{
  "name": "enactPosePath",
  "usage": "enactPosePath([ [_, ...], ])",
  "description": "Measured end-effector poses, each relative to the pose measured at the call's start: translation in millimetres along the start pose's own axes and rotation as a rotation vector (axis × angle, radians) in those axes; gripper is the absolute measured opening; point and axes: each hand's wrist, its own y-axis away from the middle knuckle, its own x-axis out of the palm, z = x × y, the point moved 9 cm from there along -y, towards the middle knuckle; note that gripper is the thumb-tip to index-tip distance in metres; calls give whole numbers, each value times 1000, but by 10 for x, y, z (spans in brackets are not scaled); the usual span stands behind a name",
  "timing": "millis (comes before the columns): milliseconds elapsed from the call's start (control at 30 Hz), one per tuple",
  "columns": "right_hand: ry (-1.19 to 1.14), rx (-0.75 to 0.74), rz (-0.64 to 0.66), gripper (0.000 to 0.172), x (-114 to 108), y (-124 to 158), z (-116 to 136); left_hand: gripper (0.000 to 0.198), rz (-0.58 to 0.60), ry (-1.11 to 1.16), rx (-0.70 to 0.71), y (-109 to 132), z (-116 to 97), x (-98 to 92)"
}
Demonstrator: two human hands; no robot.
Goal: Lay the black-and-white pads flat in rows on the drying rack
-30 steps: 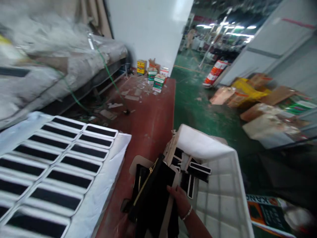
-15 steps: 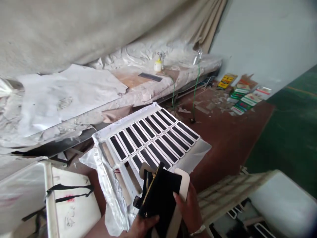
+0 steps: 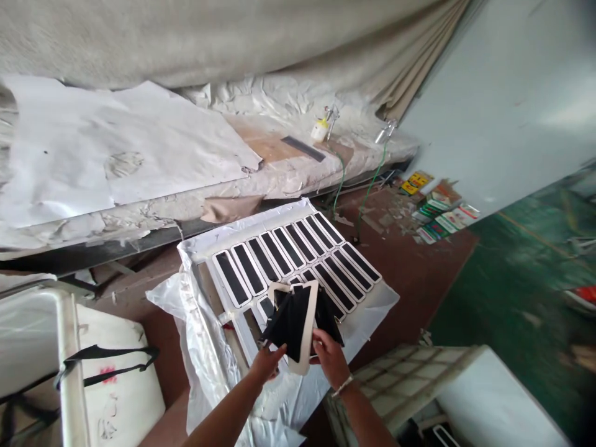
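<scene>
Over the near part of a plastic-covered tray point(image 3: 284, 388), both hands grip a black folded piece point(image 3: 293, 320) with a pale rounded frame point(image 3: 307, 323). My left hand point(image 3: 269, 362) pinches its lower left side. My right hand point(image 3: 329, 355) is closed on the frame's right edge, a bracelet at the wrist. More black material with small gold-coloured metal bits hangs behind the frame. On the tray, black strips with white rounded borders point(image 3: 251, 267) lie in two rows; the held piece hides part of the near row.
A white bin with black straps point(image 3: 116, 372) stands at the left, another container point(image 3: 493, 391) at the lower right. Behind the tray runs a paper-covered bench point(image 3: 139, 149) with spray guns point(image 3: 320, 129) and green hoses. Coloured boxes point(image 3: 442, 220) lie on the floor.
The black piece has been raised off the tray's near edge and turned, so its pale frame now faces up. Both hands have moved up in view and the forearms show. The camera view has shifted.
</scene>
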Motion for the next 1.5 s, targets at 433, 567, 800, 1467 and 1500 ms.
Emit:
enactPosePath([
  [433,-347,377,448,50,615,119,-496,51,-123,291,-27,327,692,1],
  [567,-238,360,582,46,691,276,-311,54,-33,31,-230,592,1142,-97],
  [800,-101,253,808,47,1311,208,-275,59,-399,-184,94,760,486,-1239],
  [1467,273,309,581,39,1680,177,-716,48,-235,-193,-55,60,104,-1124],
  [1500,302,260,536,38,1724,119,-712,49,-246,-203,-18,46,38,-1161],
])
